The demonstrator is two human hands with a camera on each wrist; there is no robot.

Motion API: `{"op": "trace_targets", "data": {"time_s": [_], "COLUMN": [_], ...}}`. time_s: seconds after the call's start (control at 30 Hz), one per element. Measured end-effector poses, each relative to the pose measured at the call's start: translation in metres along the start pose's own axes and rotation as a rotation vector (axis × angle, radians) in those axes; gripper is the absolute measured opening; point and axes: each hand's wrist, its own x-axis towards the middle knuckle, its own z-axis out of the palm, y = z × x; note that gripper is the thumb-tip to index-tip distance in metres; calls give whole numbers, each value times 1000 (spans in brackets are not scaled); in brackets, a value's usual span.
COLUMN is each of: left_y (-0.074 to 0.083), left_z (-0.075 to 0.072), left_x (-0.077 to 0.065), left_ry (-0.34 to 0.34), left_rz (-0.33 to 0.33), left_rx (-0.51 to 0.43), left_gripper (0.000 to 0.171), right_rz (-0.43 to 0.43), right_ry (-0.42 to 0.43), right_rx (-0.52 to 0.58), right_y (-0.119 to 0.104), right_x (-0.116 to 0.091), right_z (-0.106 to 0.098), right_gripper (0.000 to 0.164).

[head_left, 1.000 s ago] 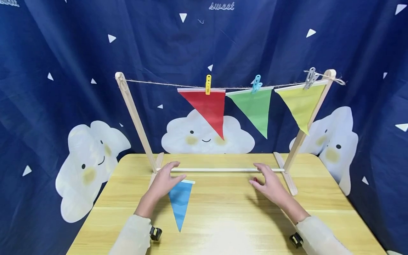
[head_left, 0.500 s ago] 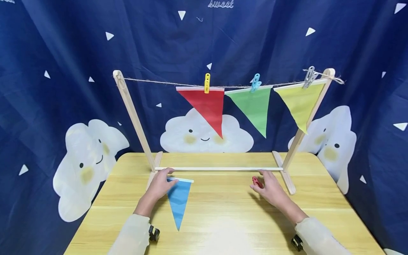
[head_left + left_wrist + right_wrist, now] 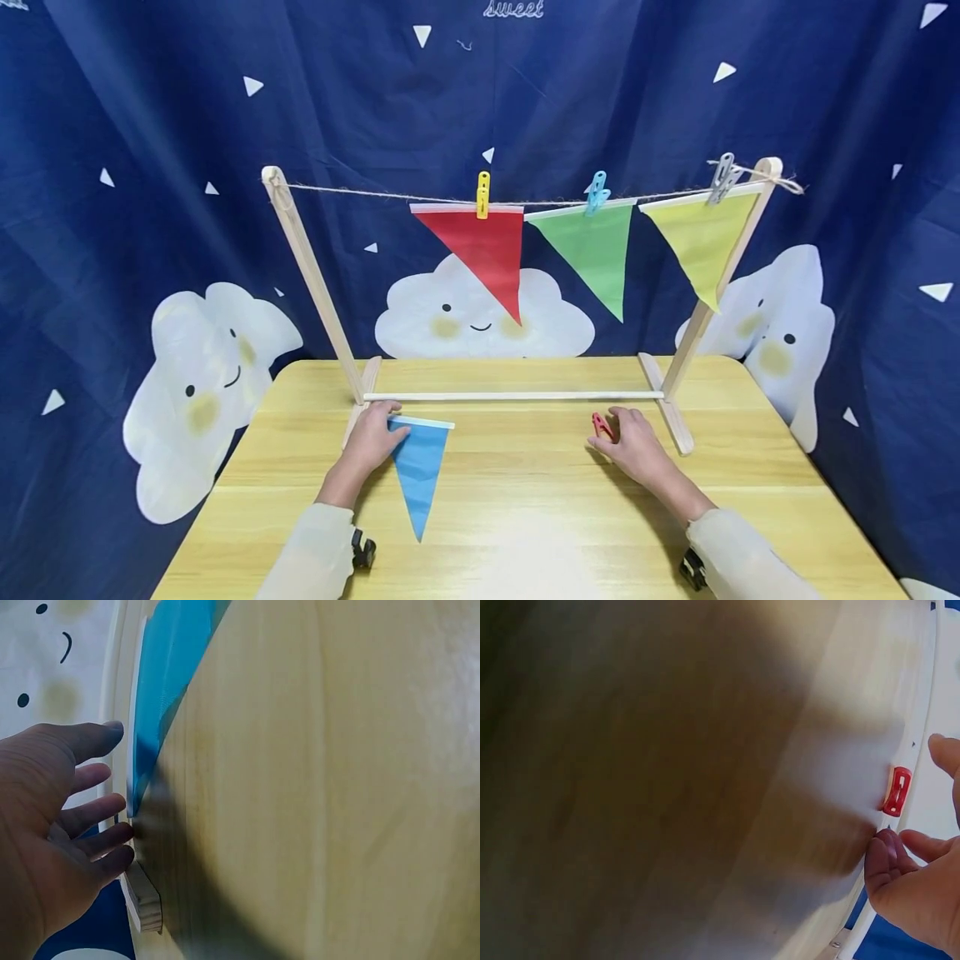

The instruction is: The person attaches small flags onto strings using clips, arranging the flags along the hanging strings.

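A blue triangular pennant (image 3: 422,475) with a white top edge lies on the table. My left hand (image 3: 370,437) is at its upper left corner, overlapping it in the head view. In the left wrist view, the thumb and loosely bent fingers (image 3: 101,821) stay parted beside the pennant (image 3: 166,675). On the right lies a red clothespin (image 3: 602,427); my right hand (image 3: 636,442) reaches over the table beside it, thumb and fingers spread. The right wrist view has the clothespin (image 3: 897,792) apart from the fingertips (image 3: 889,844).
A wooden stand has a left post (image 3: 311,275), a right post (image 3: 693,337) and a low crossbar (image 3: 510,397). Along its string (image 3: 360,193) hang red (image 3: 491,250), green (image 3: 596,250) and yellow (image 3: 705,233) pennants on clothespins. A dark blue curtain (image 3: 360,92) encloses the table.
My left hand has moved down and slightly left onto the pennant's corner. The right hand has come lower and a little right beside the red clothespin, which now shows more fully.
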Motion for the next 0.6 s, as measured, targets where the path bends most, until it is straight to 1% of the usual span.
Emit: {"op": "trace_targets", "data": {"time_s": [0.17,0.43,0.6], "left_y": [-3,-6,-6], "left_z": [1,3,5], "left_x": [0,4,5], "left_ry": [3,34,34], "left_rz": [17,52,40], "left_rx": [28,62,62], "left_gripper": [46,45,47], "right_rz": [-4,22,39], "right_ry": [7,-1,4], "right_rx": [-7,-17,-45], "right_y": [1,5,7], "right_x": [2,4,5], "right_z": [3,5,6], "right_gripper": [67,52,48]}}
